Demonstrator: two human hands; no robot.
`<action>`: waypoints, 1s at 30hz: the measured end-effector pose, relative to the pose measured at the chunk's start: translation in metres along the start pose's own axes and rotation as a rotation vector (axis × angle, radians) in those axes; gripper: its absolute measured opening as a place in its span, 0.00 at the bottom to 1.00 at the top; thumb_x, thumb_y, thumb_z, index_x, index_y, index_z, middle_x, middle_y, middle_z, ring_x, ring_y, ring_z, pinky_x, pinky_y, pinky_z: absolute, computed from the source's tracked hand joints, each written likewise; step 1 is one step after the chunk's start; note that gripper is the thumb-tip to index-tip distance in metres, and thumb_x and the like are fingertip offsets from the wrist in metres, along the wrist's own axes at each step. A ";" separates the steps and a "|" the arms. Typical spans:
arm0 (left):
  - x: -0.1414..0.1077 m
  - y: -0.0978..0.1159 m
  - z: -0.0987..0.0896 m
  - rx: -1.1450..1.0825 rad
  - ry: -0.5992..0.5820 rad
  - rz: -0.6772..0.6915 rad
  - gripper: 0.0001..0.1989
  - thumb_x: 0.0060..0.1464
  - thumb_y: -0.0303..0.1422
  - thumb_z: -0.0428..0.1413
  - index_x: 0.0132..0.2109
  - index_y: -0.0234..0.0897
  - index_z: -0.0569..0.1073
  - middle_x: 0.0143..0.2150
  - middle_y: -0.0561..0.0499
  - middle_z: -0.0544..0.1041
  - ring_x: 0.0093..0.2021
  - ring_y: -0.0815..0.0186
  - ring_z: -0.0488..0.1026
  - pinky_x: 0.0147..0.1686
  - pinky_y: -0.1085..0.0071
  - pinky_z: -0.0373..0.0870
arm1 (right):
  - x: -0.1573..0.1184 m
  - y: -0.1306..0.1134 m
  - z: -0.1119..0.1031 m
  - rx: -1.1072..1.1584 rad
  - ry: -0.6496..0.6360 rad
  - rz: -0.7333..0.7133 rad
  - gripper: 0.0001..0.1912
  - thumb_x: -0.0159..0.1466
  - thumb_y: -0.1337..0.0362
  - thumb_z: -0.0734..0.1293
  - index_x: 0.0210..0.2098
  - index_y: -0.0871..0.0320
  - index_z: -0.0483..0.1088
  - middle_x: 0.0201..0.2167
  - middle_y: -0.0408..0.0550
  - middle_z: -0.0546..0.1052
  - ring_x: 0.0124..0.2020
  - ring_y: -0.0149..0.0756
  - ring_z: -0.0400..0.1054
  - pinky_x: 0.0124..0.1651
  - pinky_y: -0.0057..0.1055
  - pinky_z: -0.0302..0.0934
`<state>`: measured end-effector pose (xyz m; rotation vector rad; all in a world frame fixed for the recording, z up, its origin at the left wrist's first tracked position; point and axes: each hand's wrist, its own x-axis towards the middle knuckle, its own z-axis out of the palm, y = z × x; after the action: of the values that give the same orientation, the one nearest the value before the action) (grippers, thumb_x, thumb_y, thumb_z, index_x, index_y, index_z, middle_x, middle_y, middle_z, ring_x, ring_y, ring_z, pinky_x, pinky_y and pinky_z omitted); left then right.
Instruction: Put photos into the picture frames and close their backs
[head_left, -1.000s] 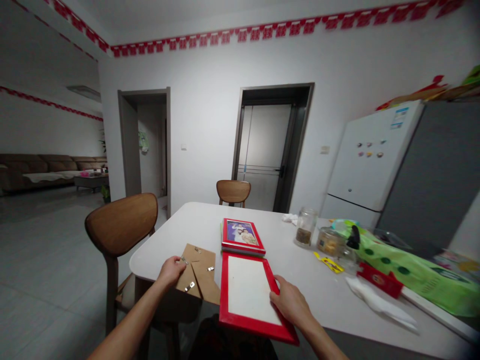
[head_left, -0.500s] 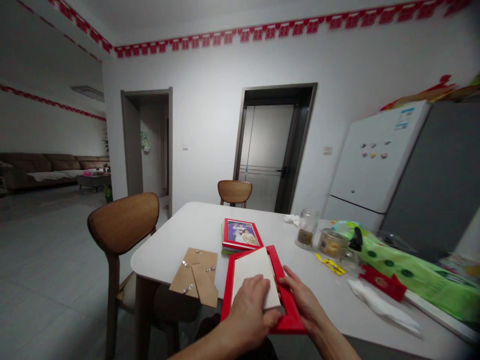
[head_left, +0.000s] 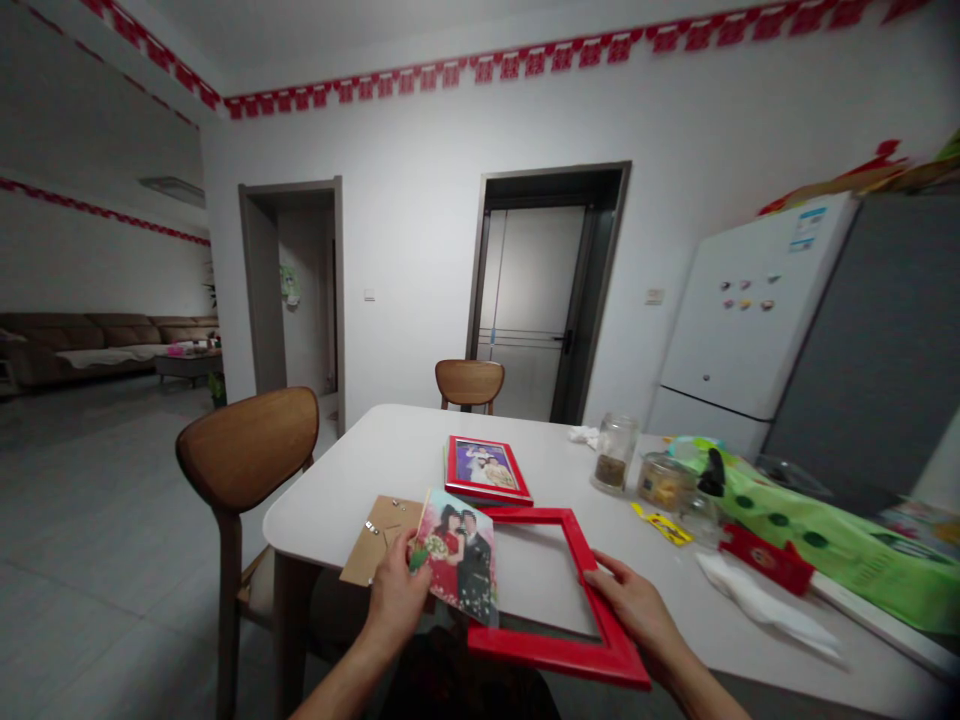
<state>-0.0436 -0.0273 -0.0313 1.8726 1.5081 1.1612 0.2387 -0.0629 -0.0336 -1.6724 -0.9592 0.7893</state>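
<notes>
My left hand [head_left: 400, 583] is closed on the left edge of a photo [head_left: 459, 560], which shows two people in formal wear and is tilted with its picture side up. The photo overlaps the left side of an empty red picture frame [head_left: 581, 540]. My right hand [head_left: 628, 600] grips the right side of that frame, its thumb on top. Through the frame's opening the white table shows. Partly under the photo and left hand lies a brown backing board [head_left: 375, 540] with metal clips. Just beyond is a second red framed photo [head_left: 484, 468], lying flat.
On the white table [head_left: 375, 440] stand a glass jar [head_left: 615, 455] and a round container [head_left: 664, 482] at the right. Near them lie a yellow packet [head_left: 664, 525], white tissue [head_left: 765, 605] and a green bag [head_left: 832, 550]. A wooden chair [head_left: 251, 445] stands at the left.
The pale sheet in the frame has come out and turned over, showing its photo side. My left hand has moved left with it. The frame has shifted slightly right in my right hand.
</notes>
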 end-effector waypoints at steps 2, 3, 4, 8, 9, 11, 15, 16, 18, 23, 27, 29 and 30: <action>-0.005 -0.012 0.001 0.085 -0.047 -0.039 0.20 0.47 0.29 0.48 0.49 0.35 0.62 0.41 0.48 0.71 0.41 0.64 0.68 0.37 0.74 0.62 | 0.007 0.013 -0.001 -0.220 0.021 -0.065 0.28 0.50 0.59 0.59 0.47 0.69 0.63 0.22 0.47 0.75 0.24 0.35 0.68 0.27 0.27 0.59; -0.007 -0.015 0.001 0.137 -0.068 -0.048 0.20 0.47 0.30 0.48 0.50 0.36 0.61 0.43 0.48 0.71 0.42 0.64 0.68 0.38 0.74 0.62 | 0.009 0.017 -0.001 -0.329 0.038 -0.098 0.27 0.50 0.58 0.59 0.46 0.69 0.64 0.23 0.48 0.75 0.25 0.36 0.68 0.28 0.28 0.59; -0.009 -0.016 0.000 0.190 -0.088 -0.055 0.21 0.48 0.31 0.48 0.51 0.36 0.60 0.44 0.48 0.71 0.42 0.64 0.68 0.38 0.74 0.61 | 0.011 0.020 0.000 -0.427 0.051 -0.125 0.27 0.50 0.58 0.58 0.45 0.69 0.65 0.24 0.49 0.75 0.26 0.37 0.68 0.29 0.28 0.58; -0.011 -0.015 -0.004 0.379 -0.136 -0.028 0.21 0.48 0.32 0.47 0.51 0.35 0.61 0.45 0.46 0.70 0.44 0.62 0.67 0.39 0.72 0.60 | 0.012 0.022 0.004 -0.677 0.063 -0.184 0.26 0.52 0.58 0.55 0.45 0.67 0.65 0.31 0.52 0.75 0.32 0.39 0.68 0.35 0.29 0.58; -0.011 -0.015 -0.005 0.416 -0.138 -0.007 0.20 0.48 0.32 0.47 0.51 0.35 0.61 0.45 0.46 0.70 0.44 0.62 0.66 0.40 0.71 0.60 | 0.011 0.022 0.005 -0.710 0.057 -0.194 0.26 0.52 0.58 0.55 0.46 0.67 0.65 0.32 0.53 0.75 0.33 0.39 0.68 0.37 0.30 0.57; -0.010 -0.016 -0.007 0.468 -0.135 0.037 0.19 0.49 0.32 0.47 0.49 0.35 0.63 0.44 0.47 0.70 0.44 0.61 0.66 0.42 0.70 0.59 | 0.009 0.020 0.006 -0.754 0.049 -0.208 0.26 0.53 0.58 0.54 0.46 0.66 0.65 0.33 0.53 0.75 0.34 0.40 0.68 0.38 0.30 0.57; -0.011 -0.015 -0.006 0.517 -0.119 0.100 0.17 0.48 0.31 0.47 0.47 0.34 0.65 0.43 0.46 0.70 0.45 0.61 0.64 0.44 0.67 0.58 | 0.007 0.021 0.007 -0.793 0.042 -0.222 0.26 0.54 0.58 0.53 0.46 0.66 0.65 0.35 0.54 0.75 0.36 0.40 0.68 0.40 0.30 0.56; -0.012 -0.013 -0.005 0.521 -0.110 0.120 0.17 0.48 0.31 0.46 0.47 0.34 0.65 0.43 0.46 0.70 0.45 0.60 0.64 0.45 0.66 0.57 | 0.007 0.021 0.007 -0.799 0.043 -0.229 0.26 0.54 0.58 0.53 0.46 0.66 0.65 0.36 0.54 0.74 0.36 0.40 0.68 0.40 0.30 0.56; -0.016 -0.010 -0.001 0.504 -0.095 0.183 0.18 0.48 0.30 0.46 0.48 0.34 0.65 0.44 0.45 0.69 0.47 0.59 0.62 0.47 0.64 0.57 | 0.009 0.023 0.008 -0.810 0.047 -0.253 0.26 0.54 0.57 0.53 0.45 0.66 0.66 0.37 0.55 0.74 0.37 0.40 0.67 0.41 0.30 0.56; -0.027 -0.005 0.014 0.355 -0.187 0.436 0.24 0.44 0.28 0.48 0.52 0.36 0.61 0.53 0.46 0.62 0.53 0.60 0.56 0.53 0.63 0.52 | 0.015 0.026 0.007 -0.806 0.036 -0.250 0.26 0.55 0.56 0.52 0.46 0.65 0.65 0.36 0.55 0.74 0.37 0.40 0.67 0.41 0.31 0.56; -0.026 -0.006 0.027 0.414 -0.287 0.467 0.28 0.40 0.25 0.49 0.53 0.34 0.61 0.57 0.43 0.58 0.56 0.57 0.53 0.55 0.59 0.48 | 0.017 0.027 0.003 -0.789 0.027 -0.242 0.26 0.55 0.56 0.52 0.47 0.65 0.65 0.36 0.54 0.74 0.37 0.39 0.67 0.41 0.30 0.56; -0.023 -0.007 0.032 0.459 -0.314 0.453 0.27 0.42 0.24 0.48 0.53 0.34 0.61 0.57 0.44 0.59 0.56 0.57 0.53 0.55 0.59 0.49 | 0.016 0.028 0.002 -0.782 0.030 -0.246 0.26 0.55 0.55 0.53 0.46 0.64 0.65 0.36 0.53 0.74 0.36 0.38 0.67 0.40 0.29 0.57; -0.021 -0.007 0.034 0.471 -0.317 0.447 0.26 0.43 0.23 0.47 0.53 0.36 0.62 0.56 0.44 0.59 0.56 0.58 0.54 0.54 0.59 0.49 | 0.015 0.029 0.002 -0.777 0.034 -0.248 0.26 0.55 0.55 0.53 0.46 0.64 0.65 0.35 0.53 0.74 0.35 0.38 0.67 0.40 0.29 0.57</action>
<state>-0.0204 -0.0399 -0.0618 2.6649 1.2934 0.6510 0.2502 -0.0536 -0.0629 -2.1376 -1.5369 0.2120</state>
